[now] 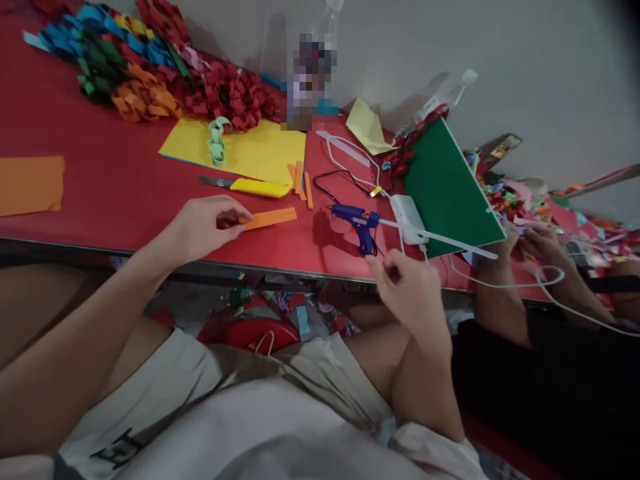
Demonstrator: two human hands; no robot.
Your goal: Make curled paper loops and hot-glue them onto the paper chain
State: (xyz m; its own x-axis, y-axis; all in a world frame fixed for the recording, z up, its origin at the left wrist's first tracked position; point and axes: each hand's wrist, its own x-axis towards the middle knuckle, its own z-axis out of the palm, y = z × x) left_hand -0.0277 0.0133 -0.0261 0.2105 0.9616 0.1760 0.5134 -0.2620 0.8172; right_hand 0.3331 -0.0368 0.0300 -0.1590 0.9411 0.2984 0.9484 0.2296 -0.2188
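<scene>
An orange paper strip (pixel 273 218), apparently folded lengthwise, is pinched at one end above the red surface (pixel 125 180) by the left hand (pixel 197 230), its grip closed on the paper, seemingly so that the remaining length is left exposed. The right hand (pixel 415 293) is held with fingers curled just beside a blue hot-glue gun (pixel 367 238); whether anything is gripped there cannot be told. The gun's nozzle is pointed away from that hand, presumably for safety, and its rear is loaded with a long glue stick (pixel 450 242). A yellow utility knife (pixel 260 187) is laid near cut orange strips (pixel 299 180), likely for easy reach. Dark lettering is printed on the pale shorts (pixel 165 400), possibly "EI"; no brand can be read.
</scene>
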